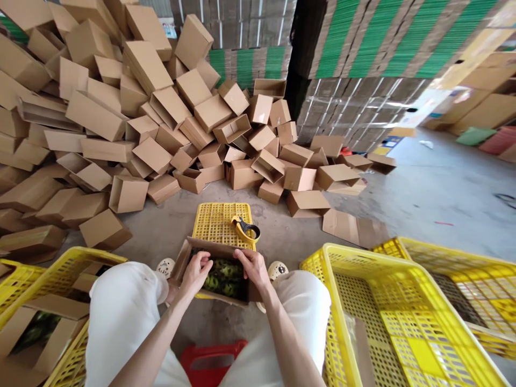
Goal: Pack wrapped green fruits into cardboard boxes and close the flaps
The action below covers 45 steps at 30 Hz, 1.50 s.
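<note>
Between the knees, just ahead of the body, both hands work at an open carton (217, 251) with dark green contents (223, 278), too blurred to name. The left hand (196, 273) is over the carton's left part, fingers bent and close together; whether they grip anything I cannot tell. The right hand (253, 267) is bent at the far rim near the right corner, fingertips on the cardboard; how firmly they pinch, I cannot tell.

Outside each hand is a pale clog, one left (165, 267) and one right (278, 270). Back toward the body from the hands, a red seat (212, 352) shows between the legs. Just beyond the hands, a yellow perforated crate (213, 220) extends from under the carton, with a tape dispenser (243, 232) lying on it, ahead of the right hand.

Well left of the left hand, a yellow basket (86, 253) bears another open carton (56, 306), also with something green inside. Right of the right hand stand a large basket (403, 293) and another (451, 262) past it.

Farther ahead, a heap of empty cartons (161, 118) spreads mostly leftward; behind it, to the right, rise green-and-brown stacks (373, 43).
</note>
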Each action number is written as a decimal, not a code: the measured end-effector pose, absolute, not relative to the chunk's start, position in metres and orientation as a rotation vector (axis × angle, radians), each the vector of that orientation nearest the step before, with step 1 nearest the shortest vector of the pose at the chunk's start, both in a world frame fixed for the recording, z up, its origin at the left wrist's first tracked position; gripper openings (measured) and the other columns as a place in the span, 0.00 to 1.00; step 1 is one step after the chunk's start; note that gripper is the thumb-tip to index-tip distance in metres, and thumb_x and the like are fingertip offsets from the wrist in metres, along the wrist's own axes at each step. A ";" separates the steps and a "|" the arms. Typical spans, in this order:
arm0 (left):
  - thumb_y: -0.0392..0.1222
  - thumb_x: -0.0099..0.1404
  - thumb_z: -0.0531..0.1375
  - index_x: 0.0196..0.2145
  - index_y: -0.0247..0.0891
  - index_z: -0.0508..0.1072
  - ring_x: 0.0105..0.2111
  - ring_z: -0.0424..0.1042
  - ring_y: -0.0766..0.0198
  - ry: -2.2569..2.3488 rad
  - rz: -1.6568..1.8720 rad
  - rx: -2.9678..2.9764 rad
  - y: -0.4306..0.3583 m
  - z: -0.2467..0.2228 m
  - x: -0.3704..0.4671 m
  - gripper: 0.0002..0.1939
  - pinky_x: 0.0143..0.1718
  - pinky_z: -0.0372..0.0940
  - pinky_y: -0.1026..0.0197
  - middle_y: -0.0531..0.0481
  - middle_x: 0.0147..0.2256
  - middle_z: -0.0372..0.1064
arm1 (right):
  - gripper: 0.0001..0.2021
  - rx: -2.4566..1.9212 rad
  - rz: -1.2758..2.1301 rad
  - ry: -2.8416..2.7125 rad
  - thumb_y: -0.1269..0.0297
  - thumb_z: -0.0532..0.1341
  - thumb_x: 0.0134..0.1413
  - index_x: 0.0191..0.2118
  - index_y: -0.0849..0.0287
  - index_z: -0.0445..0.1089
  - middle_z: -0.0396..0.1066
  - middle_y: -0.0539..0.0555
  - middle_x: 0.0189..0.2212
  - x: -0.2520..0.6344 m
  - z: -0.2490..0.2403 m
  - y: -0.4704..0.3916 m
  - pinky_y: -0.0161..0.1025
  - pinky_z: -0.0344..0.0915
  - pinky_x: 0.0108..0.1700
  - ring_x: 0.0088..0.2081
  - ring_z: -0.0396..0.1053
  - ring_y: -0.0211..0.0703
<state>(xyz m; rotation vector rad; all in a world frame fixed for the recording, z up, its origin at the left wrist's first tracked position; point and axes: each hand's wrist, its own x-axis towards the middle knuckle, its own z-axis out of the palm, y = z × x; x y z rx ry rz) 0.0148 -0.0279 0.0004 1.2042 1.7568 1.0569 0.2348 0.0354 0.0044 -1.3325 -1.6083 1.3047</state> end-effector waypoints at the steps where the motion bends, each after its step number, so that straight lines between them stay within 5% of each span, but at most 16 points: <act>1: 0.50 0.65 0.62 0.43 0.40 0.80 0.45 0.79 0.53 1.740 0.967 1.300 -0.027 0.000 0.015 0.15 0.50 0.70 0.54 0.41 0.44 0.81 | 0.27 -1.326 1.295 -1.617 0.35 0.59 0.61 0.31 0.56 0.79 0.69 0.49 0.17 0.235 0.002 0.037 0.39 0.58 0.21 0.14 0.64 0.40; 4: 0.41 0.64 0.61 0.40 0.41 0.82 0.42 0.80 0.54 1.500 0.562 1.587 -0.024 0.002 0.027 0.10 0.47 0.70 0.57 0.45 0.41 0.83 | 0.24 -1.303 1.299 -1.660 0.39 0.60 0.62 0.31 0.55 0.78 0.68 0.48 0.16 0.234 -0.004 0.040 0.38 0.60 0.23 0.17 0.66 0.41; 7: 0.29 0.56 0.64 0.44 0.42 0.83 0.47 0.80 0.50 1.417 0.184 1.854 -0.018 -0.001 0.052 0.19 0.50 0.70 0.57 0.43 0.46 0.82 | 0.21 -1.279 1.271 -1.714 0.43 0.61 0.63 0.32 0.55 0.78 0.71 0.49 0.19 0.232 -0.010 0.042 0.37 0.64 0.28 0.21 0.70 0.42; 10: 0.25 0.51 0.65 0.37 0.40 0.84 0.50 0.79 0.46 1.463 0.052 1.974 -0.009 -0.008 0.071 0.18 0.53 0.68 0.54 0.41 0.45 0.82 | 0.20 -1.282 1.265 -1.725 0.45 0.60 0.63 0.34 0.56 0.79 0.74 0.51 0.22 0.233 -0.014 0.043 0.38 0.66 0.31 0.25 0.72 0.43; 14: 0.30 0.60 0.63 0.32 0.39 0.83 0.45 0.80 0.48 1.513 0.087 1.963 0.002 -0.009 0.061 0.09 0.49 0.69 0.55 0.41 0.39 0.82 | 0.20 -1.276 1.290 -1.685 0.45 0.61 0.63 0.34 0.56 0.79 0.75 0.51 0.24 0.237 -0.016 0.043 0.38 0.68 0.33 0.27 0.74 0.44; 19: 0.43 0.67 0.61 0.34 0.43 0.84 0.37 0.79 0.56 1.470 0.499 1.834 0.005 0.006 0.025 0.10 0.42 0.67 0.62 0.47 0.36 0.82 | 0.19 -1.254 1.328 -1.699 0.46 0.61 0.63 0.34 0.56 0.80 0.76 0.52 0.26 0.237 -0.017 0.045 0.38 0.68 0.33 0.29 0.74 0.44; 25: 0.32 0.58 0.64 0.45 0.44 0.85 0.44 0.80 0.50 1.431 0.081 1.959 -0.012 -0.005 0.043 0.18 0.46 0.68 0.58 0.44 0.40 0.83 | 0.19 -1.233 1.323 -1.752 0.47 0.61 0.63 0.34 0.57 0.80 0.76 0.52 0.26 0.232 -0.016 0.044 0.37 0.66 0.33 0.29 0.73 0.44; 30: 0.30 0.60 0.61 0.39 0.40 0.84 0.48 0.78 0.49 1.504 0.018 2.014 -0.013 -0.015 0.055 0.14 0.50 0.68 0.56 0.40 0.42 0.81 | 0.20 -1.260 1.330 -1.739 0.46 0.62 0.62 0.37 0.58 0.81 0.77 0.53 0.26 0.236 -0.015 0.042 0.38 0.68 0.34 0.29 0.74 0.45; 35: 0.33 0.63 0.59 0.35 0.41 0.81 0.45 0.77 0.53 1.512 0.161 1.954 -0.010 -0.010 0.041 0.10 0.49 0.67 0.58 0.43 0.41 0.78 | 0.19 -1.241 1.363 -1.728 0.45 0.62 0.61 0.37 0.57 0.81 0.77 0.53 0.27 0.238 -0.014 0.041 0.39 0.68 0.35 0.30 0.74 0.46; 38: 0.43 0.66 0.60 0.34 0.42 0.79 0.43 0.76 0.55 1.479 0.480 1.721 -0.011 0.002 0.027 0.08 0.49 0.68 0.58 0.46 0.40 0.77 | 0.20 -1.241 1.338 -1.748 0.45 0.62 0.61 0.38 0.57 0.82 0.78 0.53 0.29 0.238 -0.007 0.040 0.39 0.66 0.36 0.32 0.73 0.45; 42: 0.63 0.64 0.63 0.40 0.43 0.76 0.43 0.78 0.56 1.381 0.823 1.094 -0.018 0.015 0.009 0.21 0.43 0.73 0.59 0.47 0.44 0.79 | 0.23 -1.193 1.458 -1.770 0.41 0.61 0.63 0.38 0.58 0.82 0.77 0.51 0.30 0.239 0.003 0.040 0.38 0.65 0.37 0.33 0.71 0.44; 45: 0.65 0.58 0.68 0.42 0.42 0.73 0.35 0.79 0.60 1.383 1.007 0.757 -0.025 0.009 0.005 0.26 0.37 0.73 0.61 0.48 0.42 0.78 | 0.25 -1.119 1.622 -1.691 0.39 0.64 0.61 0.44 0.56 0.82 0.80 0.52 0.37 0.239 0.007 0.038 0.39 0.68 0.43 0.39 0.73 0.46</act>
